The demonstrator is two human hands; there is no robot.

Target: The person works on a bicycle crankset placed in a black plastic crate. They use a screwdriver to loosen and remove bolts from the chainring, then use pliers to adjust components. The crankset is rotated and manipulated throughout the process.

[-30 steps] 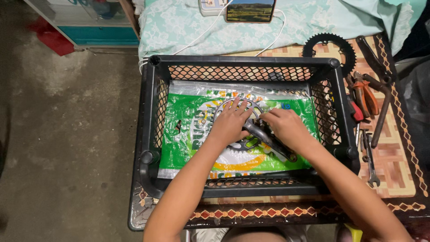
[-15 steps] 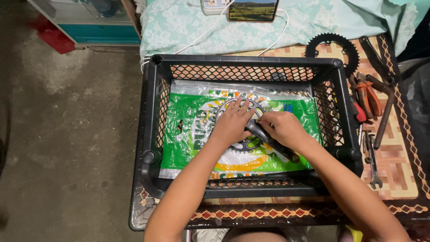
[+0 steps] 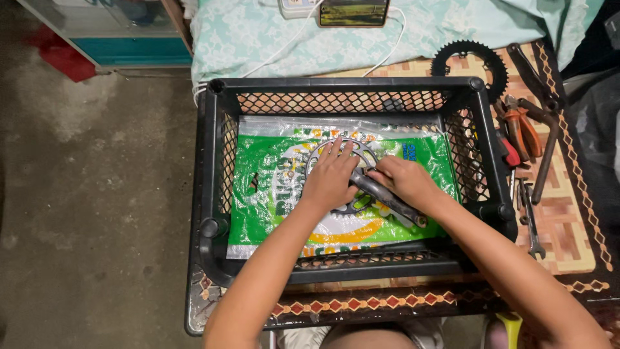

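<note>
Black mesh plastic forms the crate [image 3: 219, 161] that you work in, and everything else sits in relation to it. On the crate's floor lies a green and white plastic bag [image 3: 268, 181], spread flat. On top of that bag, near the middle of the crate, rests a bicycle crankset [image 3: 361, 194]: a grey toothed ring with a dark crank arm [image 3: 394, 201] running out toward the crate's near right corner.

Your left hand [image 3: 332, 178] lies flat on the ring, fingers spread and pressing down, palm over its centre. Your right hand [image 3: 403, 181] is curled over the crank arm where it meets the ring; whether the fingers close fully around it you cannot tell, since the knuckles hide the grip.

Outside the crate, just past its far right corner, a black chainring [image 3: 470, 63] lies on the patterned table top [image 3: 568, 226]. To the crate's right lie orange-handled pliers [image 3: 522, 129], a long dark wrench [image 3: 546, 152] and a small spanner [image 3: 531, 216]. Beyond the crate's far wall is a pale blue patterned cloth [image 3: 452, 26] with a white cable [image 3: 284, 48] trailing over it.
</note>
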